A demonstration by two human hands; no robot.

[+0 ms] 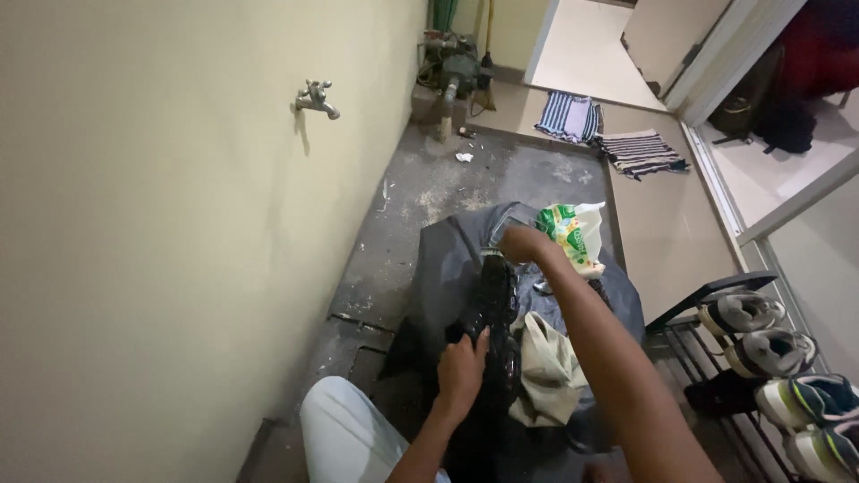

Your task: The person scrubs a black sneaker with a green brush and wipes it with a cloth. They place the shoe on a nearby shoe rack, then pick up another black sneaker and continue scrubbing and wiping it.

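Observation:
A large black plastic bag [447,268] lies open on the concrete floor in front of me. My left hand [461,371] presses on a dark, shiny bundle [494,309] inside the bag. My right hand [521,243] is closed at the far end of that bundle, beside a green and white plastic packet [573,234]. A crumpled beige bag [546,371] sits in the black bag under my right forearm. My knee in light trousers [344,434] shows at the bottom.
A yellow wall with a metal tap [318,97] runs along the left. A shoe rack [716,291] with several sneakers [774,353] stands at the right. Striped mats [568,116] lie by an open doorway, and a water pump [452,67] sits in the far corner.

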